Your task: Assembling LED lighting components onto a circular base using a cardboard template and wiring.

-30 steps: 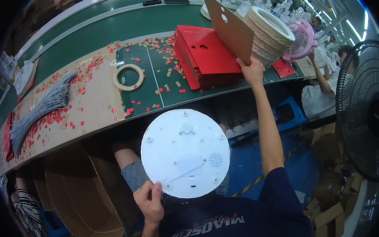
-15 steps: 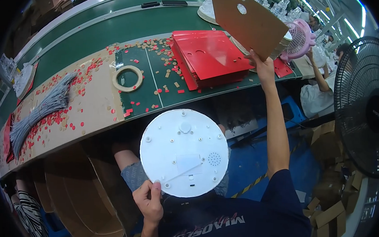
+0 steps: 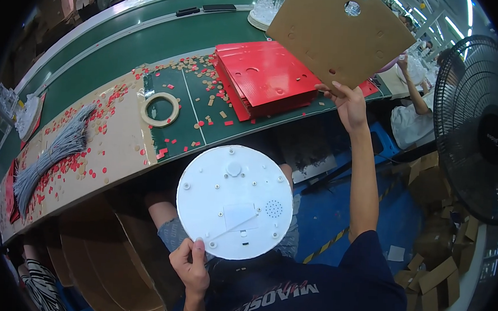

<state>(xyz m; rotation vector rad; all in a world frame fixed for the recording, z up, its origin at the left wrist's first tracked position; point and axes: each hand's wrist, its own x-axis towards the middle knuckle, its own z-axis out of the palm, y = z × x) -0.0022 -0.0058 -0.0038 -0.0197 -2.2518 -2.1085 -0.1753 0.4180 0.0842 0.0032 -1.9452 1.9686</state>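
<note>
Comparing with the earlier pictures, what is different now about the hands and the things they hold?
The right hand has moved the brown sheet rightward relative to the red stack, turning it so its brown face shows more broadly. Nothing was newly grasped or released. The left hand still holds the white disc by its lower-left edge; the red stack stays on the table.
</note>
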